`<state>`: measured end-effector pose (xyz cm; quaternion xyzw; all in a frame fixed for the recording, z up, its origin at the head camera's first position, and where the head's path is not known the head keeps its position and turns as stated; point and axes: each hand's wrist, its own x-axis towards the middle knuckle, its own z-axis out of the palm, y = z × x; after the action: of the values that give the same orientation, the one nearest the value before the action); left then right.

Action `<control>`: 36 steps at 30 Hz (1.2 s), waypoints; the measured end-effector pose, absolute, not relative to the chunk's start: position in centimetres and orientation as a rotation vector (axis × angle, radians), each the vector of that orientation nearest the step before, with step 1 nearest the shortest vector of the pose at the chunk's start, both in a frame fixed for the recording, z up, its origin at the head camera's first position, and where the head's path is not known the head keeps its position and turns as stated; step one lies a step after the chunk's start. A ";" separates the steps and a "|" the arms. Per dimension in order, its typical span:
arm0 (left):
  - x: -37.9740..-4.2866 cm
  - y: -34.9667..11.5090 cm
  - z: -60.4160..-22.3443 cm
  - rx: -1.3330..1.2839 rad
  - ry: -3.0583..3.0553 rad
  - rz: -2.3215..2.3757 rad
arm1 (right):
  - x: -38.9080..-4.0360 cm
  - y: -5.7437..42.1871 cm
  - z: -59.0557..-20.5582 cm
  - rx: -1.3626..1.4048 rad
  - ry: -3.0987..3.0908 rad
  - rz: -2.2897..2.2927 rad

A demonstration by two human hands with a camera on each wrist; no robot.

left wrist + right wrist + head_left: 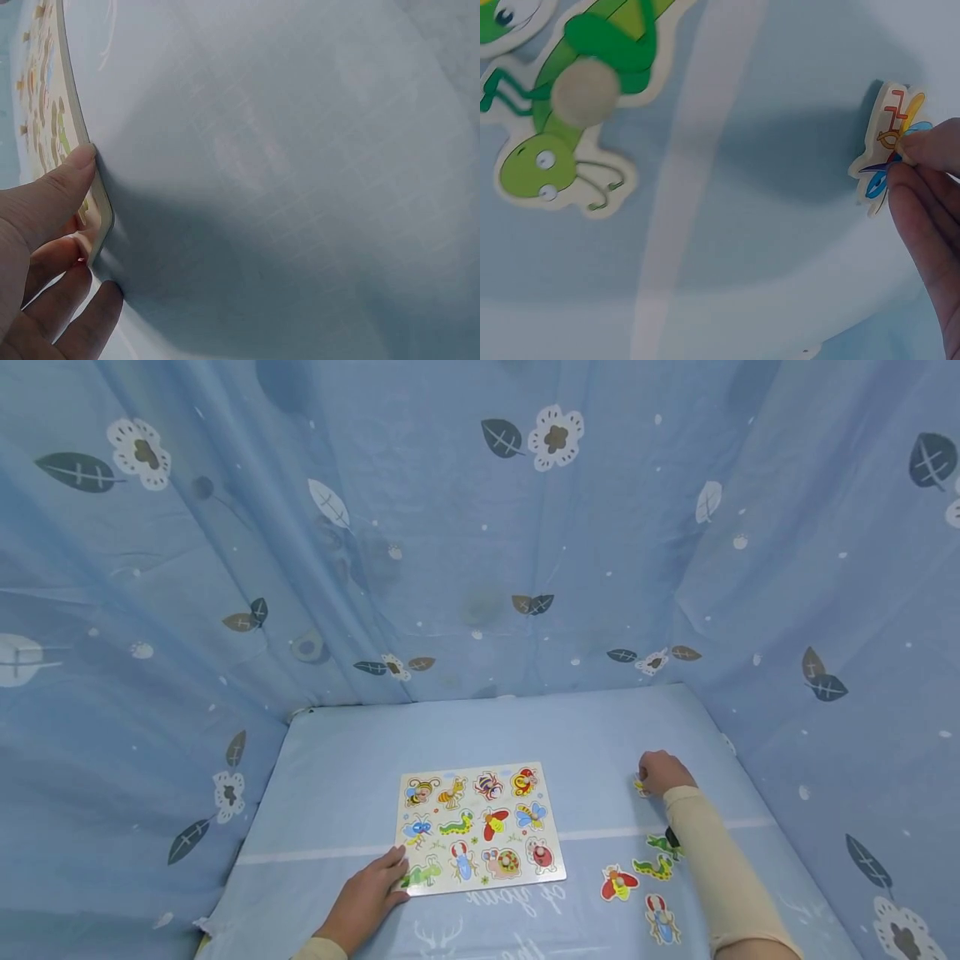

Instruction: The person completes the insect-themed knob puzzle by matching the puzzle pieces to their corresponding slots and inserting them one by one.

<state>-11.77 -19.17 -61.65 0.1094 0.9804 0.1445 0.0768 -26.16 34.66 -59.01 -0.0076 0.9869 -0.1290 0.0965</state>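
My left hand (365,893) grips the near-left corner of an insect puzzle board (525,879). In the left wrist view, the thumb (71,169) lies over the board's edge (69,86), with the other fingers around the corner. Knobs stick up along the board's far side there. Off to the right, my right hand (664,772) pinches a puzzle piece (889,124), a blue and yellow insect, between thumb and fingertips. The piece is tilted, close over the table. A green grasshopper piece (559,139) with a round knob lies nearer, partly under the forearm in the head view.
A caterpillar piece (653,867), a red-winged insect piece (618,883) and a blue beetle piece (662,919) lie loose right of the board. Blue patterned curtains (480,552) surround the pale blue table (345,752) at the back and sides.
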 end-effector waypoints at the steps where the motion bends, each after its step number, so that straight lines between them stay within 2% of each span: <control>1: -11.8 -19.2 -61.6 0.328 2.938 0.434 | -26.3 34.2 -58.7 -0.030 2.918 -0.390; 8: -11.7 -19.6 -61.6 0.329 2.931 0.428 | -28.1 29.7 -57.7 -0.222 2.931 -0.413; 14: -11.9 -19.6 -61.7 0.352 2.921 0.428 | -29.1 23.6 -57.2 -0.346 2.908 -0.394; 19: -11.9 -19.5 -62.0 0.348 2.904 0.434 | -28.6 17.9 -56.2 -0.492 2.867 -0.453; 28: -11.9 -19.6 -62.0 0.309 2.911 0.447 | -27.9 8.9 -56.8 -1.008 2.781 -0.488; 36: -12.0 -19.4 -61.9 0.362 2.900 0.455 | -26.0 2.3 -56.9 -1.088 2.739 -0.350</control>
<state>-12.00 -19.44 -61.85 0.1219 0.9763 0.1532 0.0918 -26.03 2.32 -56.89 -0.3651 0.9194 -0.1174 0.0871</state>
